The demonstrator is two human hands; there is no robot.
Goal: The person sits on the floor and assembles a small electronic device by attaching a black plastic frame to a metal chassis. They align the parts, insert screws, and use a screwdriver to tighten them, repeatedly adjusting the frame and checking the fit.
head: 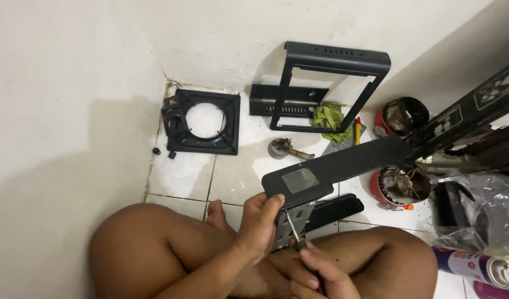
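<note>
1. Over crossed legs on the tiled floor, the left hand clasps a grey bracket under a black stove panel, steadying it.
2. Right hand grips a screwdriver, tip against the bracket.

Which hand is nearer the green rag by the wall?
Left. The left hand grips the black panel below the green rag; the right hand, holding a screwdriver, sits lower, farther away.
</note>
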